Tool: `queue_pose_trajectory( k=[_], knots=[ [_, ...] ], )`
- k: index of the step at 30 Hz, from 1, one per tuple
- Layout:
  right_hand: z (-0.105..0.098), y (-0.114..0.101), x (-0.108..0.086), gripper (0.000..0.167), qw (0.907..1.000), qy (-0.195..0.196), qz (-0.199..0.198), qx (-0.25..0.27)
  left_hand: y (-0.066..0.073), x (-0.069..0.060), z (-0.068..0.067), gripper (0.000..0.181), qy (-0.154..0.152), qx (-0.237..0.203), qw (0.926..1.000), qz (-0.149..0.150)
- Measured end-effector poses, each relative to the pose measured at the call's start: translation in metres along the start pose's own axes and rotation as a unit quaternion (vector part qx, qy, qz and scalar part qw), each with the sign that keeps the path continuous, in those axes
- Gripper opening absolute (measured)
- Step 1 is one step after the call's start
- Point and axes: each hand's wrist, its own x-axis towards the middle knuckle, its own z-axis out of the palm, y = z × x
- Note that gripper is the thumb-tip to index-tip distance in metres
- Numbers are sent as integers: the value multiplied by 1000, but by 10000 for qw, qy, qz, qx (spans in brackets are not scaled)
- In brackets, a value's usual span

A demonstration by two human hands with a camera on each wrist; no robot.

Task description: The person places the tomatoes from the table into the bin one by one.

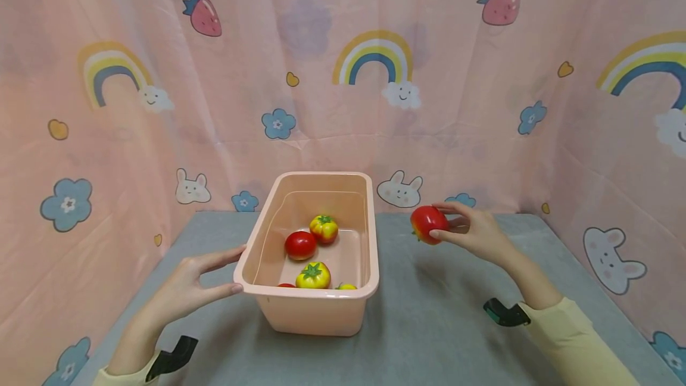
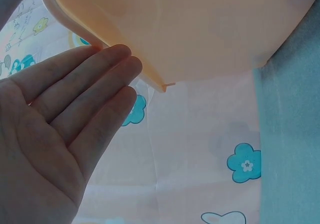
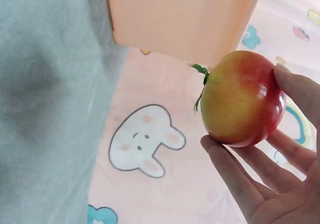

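My right hand (image 1: 479, 234) pinches a red tomato (image 1: 428, 224) between thumb and fingers, in the air to the right of a peach-coloured plastic bin (image 1: 308, 314). In the right wrist view the tomato (image 3: 242, 102) shows a yellow-green side and a green stem. Against the bin's left front rim rests my left hand (image 1: 184, 288), its fingers straight; the left wrist view shows the fingers (image 2: 95, 84) beside the rim. Inside the bin lie a red tomato (image 1: 301, 245), a yellow-and-red tomato (image 1: 324, 229) and another yellow-green one (image 1: 314, 276). Two more are mostly hidden by the front wall.
The bin stands on a grey table (image 1: 429, 326). Behind and at both sides hangs a pink curtain (image 1: 236, 112) printed with rainbows, rabbits and flowers. A black strap piece (image 1: 506, 313) sits at the right wrist, and a similar one (image 1: 172, 359) at the left.
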Motion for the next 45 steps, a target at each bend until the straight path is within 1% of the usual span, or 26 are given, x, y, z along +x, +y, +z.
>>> queue_pose_trajectory(
  k=[10, 18, 25, 32, 45],
  knots=[
    [-4, -12, 0, 60, 9995, 68, -287, -107, 0, 1, 0, 58, 27, 28, 10000, 44],
    [-8, -19, 0, 59, 9980, 113, -591, -188, 1, 1, 0, 58, 42, 40, 10000, 69],
    [-10, -29, 0, 61, 9974, 130, -670, -234, 3, 2, 0, 57, 14, 27, 10000, 14],
    [-14, -41, 1, 61, 9950, 128, -957, -240, 2, 2, 0, 57, 21, 32, 10000, 71],
    [-17, -60, -1, 60, 9930, 107, -1133, -322, 1, 0, 1, 57, 2, 32, 10000, 13]
  ],
)
